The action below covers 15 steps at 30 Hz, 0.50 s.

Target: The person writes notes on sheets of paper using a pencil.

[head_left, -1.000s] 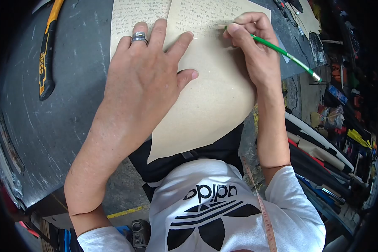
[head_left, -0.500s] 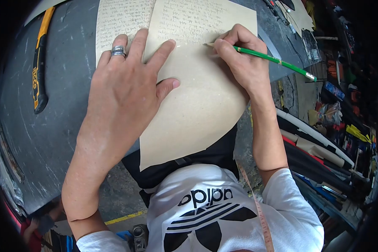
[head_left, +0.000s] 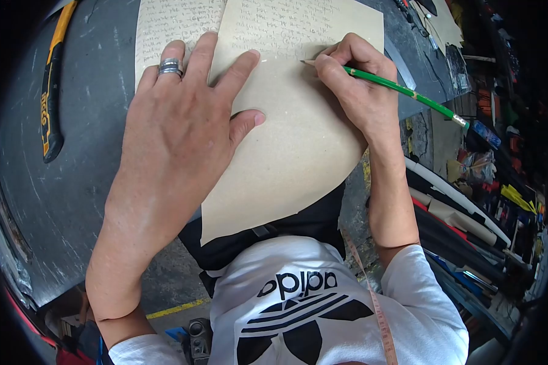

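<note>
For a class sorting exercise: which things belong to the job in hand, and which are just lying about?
In the job:
green pencil, in the right hand
front paper sheet, beneath pencil tip
second sheet, under the left hand

Seemingly lying about:
yellow-and-black tool, on the table
tan roll, at the right

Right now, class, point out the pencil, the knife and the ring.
Pencil [head_left: 402, 89]: head view, middle of its green shaft.
Knife [head_left: 54, 78]: head view, black of its handle.
Ring [head_left: 170, 67]: head view, silvery band.
</note>
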### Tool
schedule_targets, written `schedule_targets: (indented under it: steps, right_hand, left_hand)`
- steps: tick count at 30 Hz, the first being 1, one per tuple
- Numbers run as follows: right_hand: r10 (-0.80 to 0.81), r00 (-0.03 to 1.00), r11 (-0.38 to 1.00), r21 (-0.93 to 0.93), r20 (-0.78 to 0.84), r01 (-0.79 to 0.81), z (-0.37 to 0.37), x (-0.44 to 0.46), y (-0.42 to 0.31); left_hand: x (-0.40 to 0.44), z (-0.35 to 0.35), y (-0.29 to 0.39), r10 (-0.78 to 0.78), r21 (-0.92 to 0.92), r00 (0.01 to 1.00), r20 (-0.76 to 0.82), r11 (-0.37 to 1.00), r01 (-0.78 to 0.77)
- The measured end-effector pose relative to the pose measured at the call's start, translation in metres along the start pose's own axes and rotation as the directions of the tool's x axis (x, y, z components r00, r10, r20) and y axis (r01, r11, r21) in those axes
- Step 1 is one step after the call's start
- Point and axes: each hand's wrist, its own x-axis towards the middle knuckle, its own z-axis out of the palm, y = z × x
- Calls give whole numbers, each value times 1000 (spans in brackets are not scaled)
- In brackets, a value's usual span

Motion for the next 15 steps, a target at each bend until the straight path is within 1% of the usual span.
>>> schedule_targets:
  steps: [3, 7, 12, 15]
  right_hand:
    - [-90, 990, 993, 64, -107, 97, 4, 3, 6]
    - [-91, 992, 994, 55, -84, 96, 3, 2, 7]
    - [-98, 989, 992, 66, -110, 106, 5, 2, 5]
    - [-78, 991, 994, 65, -111, 86, 5, 3, 7]
  left_hand:
    - [0, 1, 0, 1, -16, 1000, -12, 1000, -1]
    - [0, 2, 0, 4, 24, 1000, -17, 1000, -4]
    - [0, 2, 0, -6, 2, 1000, -6, 1000, 6]
    - [0, 0, -1, 3, 7, 1000, -8, 1000, -3]
